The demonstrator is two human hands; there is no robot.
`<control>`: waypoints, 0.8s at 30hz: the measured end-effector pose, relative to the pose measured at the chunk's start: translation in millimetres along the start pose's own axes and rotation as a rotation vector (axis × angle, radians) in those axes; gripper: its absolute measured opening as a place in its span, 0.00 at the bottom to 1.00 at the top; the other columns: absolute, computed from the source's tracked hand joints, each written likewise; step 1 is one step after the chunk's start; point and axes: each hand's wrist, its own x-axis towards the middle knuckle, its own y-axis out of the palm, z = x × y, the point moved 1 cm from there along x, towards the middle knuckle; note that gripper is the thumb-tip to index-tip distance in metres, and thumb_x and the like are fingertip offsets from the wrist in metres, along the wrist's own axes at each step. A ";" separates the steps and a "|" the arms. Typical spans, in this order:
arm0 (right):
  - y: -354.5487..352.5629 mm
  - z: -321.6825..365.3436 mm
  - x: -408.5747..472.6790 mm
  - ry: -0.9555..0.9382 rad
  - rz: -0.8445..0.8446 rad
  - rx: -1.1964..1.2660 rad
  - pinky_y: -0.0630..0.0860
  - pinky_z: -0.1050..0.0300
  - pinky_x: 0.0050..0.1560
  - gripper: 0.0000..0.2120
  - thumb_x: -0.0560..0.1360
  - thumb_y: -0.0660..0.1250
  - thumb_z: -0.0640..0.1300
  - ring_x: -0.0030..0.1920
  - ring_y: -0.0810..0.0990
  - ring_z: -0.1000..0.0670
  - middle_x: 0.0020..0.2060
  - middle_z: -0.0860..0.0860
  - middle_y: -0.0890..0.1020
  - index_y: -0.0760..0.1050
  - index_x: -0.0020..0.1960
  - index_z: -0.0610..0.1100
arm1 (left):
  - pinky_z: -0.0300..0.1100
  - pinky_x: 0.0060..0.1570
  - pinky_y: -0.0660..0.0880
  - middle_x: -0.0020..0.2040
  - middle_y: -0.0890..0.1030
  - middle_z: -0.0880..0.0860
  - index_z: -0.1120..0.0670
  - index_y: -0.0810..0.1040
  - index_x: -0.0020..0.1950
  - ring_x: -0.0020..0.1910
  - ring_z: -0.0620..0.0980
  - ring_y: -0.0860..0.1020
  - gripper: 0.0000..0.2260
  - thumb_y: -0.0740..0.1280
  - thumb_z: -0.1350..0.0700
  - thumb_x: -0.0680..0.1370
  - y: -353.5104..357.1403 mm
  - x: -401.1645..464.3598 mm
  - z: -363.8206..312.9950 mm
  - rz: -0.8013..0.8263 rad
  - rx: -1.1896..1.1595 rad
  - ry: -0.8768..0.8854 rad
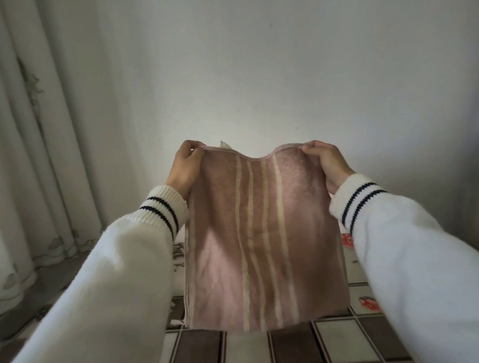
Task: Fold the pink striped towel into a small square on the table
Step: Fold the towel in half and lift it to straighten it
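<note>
The pink towel [264, 236] with pale lengthwise stripes hangs in the air in front of me, above the table [243, 349]. My left hand [185, 167] pinches its top left corner and my right hand [328, 163] pinches its top right corner. The top edge sags between the hands. A small white label sticks up behind the top edge near the left hand. The towel's lower edge hangs just over the table. Both arms wear white sleeves with dark-striped cuffs.
The table has a brown-and-white checked cloth with small red prints [369, 304] at the right. A plain white wall stands close behind it. Pale curtains [19, 138] hang at the left, reaching the floor.
</note>
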 end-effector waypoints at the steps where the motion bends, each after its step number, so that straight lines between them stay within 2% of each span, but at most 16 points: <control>1: 0.9 2.1 -4.0 0.004 0.027 0.038 0.72 0.59 0.39 0.14 0.76 0.60 0.36 0.35 0.74 0.52 0.34 0.49 0.76 0.70 0.32 0.44 | 0.33 0.40 0.70 0.40 0.74 0.47 0.53 0.73 0.46 0.40 0.43 0.71 0.08 0.56 0.61 0.79 0.2 -2.4 -1.8 0.027 -0.048 -0.006; 4: 1.8 7.6 -17.0 0.030 0.107 0.153 0.72 0.58 0.41 0.12 0.76 0.59 0.36 0.37 0.75 0.51 0.37 0.48 0.76 0.70 0.34 0.43 | 0.33 0.39 0.71 0.38 0.75 0.47 0.50 0.73 0.39 0.37 0.42 0.72 0.11 0.58 0.61 0.78 -1.1 -12.8 -7.7 0.084 -0.173 -0.010; 6: 0.4 11.6 -25.3 0.038 0.175 0.195 0.73 0.58 0.42 0.11 0.75 0.58 0.37 0.37 0.76 0.51 0.37 0.48 0.77 0.70 0.35 0.43 | 0.31 0.36 0.74 0.37 0.76 0.48 0.51 0.74 0.38 0.36 0.41 0.74 0.11 0.58 0.61 0.79 -2.2 -21.7 -12.3 0.133 -0.227 -0.008; 8: -0.9 14.4 -34.7 0.035 0.245 0.202 0.75 0.60 0.39 0.12 0.76 0.57 0.37 0.34 0.78 0.53 0.33 0.51 0.80 0.70 0.35 0.43 | 0.29 0.33 0.75 0.36 0.76 0.48 0.52 0.74 0.38 0.34 0.41 0.75 0.12 0.58 0.61 0.79 -3.7 -30.8 -15.7 0.188 -0.269 -0.003; 11: -0.4 19.1 -46.4 0.019 0.328 0.198 0.77 0.65 0.36 0.11 0.77 0.55 0.37 0.32 0.81 0.56 0.30 0.55 0.84 0.70 0.37 0.42 | 0.30 0.30 0.75 0.33 0.77 0.48 0.53 0.74 0.38 0.28 0.39 0.77 0.12 0.57 0.62 0.79 -6.7 -41.9 -22.3 0.272 -0.321 0.005; 13: 0.3 21.5 -49.9 0.012 0.373 0.198 0.77 0.65 0.37 0.11 0.77 0.55 0.37 0.33 0.80 0.56 0.30 0.55 0.84 0.71 0.38 0.42 | 0.31 0.30 0.76 0.34 0.77 0.49 0.53 0.74 0.38 0.29 0.40 0.77 0.12 0.57 0.62 0.79 -7.1 -46.5 -27.1 0.322 -0.328 0.018; 18: 4.1 15.3 -48.1 0.065 0.374 0.192 0.77 0.64 0.38 0.10 0.76 0.56 0.38 0.33 0.80 0.56 0.30 0.54 0.83 0.73 0.40 0.41 | 0.32 0.32 0.75 0.36 0.77 0.50 0.53 0.74 0.39 0.33 0.42 0.77 0.12 0.57 0.62 0.79 0.2 -50.1 -25.6 0.352 -0.321 0.005; 22: 0.4 -17.6 -40.7 0.167 0.343 0.055 0.77 0.61 0.45 0.09 0.75 0.59 0.37 0.42 0.81 0.52 0.39 0.48 0.84 0.77 0.48 0.36 | 0.33 0.38 0.74 0.38 0.76 0.51 0.53 0.74 0.39 0.37 0.44 0.75 0.12 0.57 0.64 0.79 13.1 -51.2 8.7 0.325 -0.217 -0.092; 24: -4.9 -36.4 -39.3 0.195 0.256 -0.031 0.76 0.61 0.45 0.08 0.75 0.60 0.36 0.43 0.80 0.51 0.36 0.49 0.85 0.77 0.42 0.37 | 0.35 0.41 0.73 0.38 0.77 0.51 0.53 0.74 0.38 0.38 0.44 0.74 0.12 0.58 0.64 0.78 16.7 -50.8 29.6 0.290 -0.164 -0.134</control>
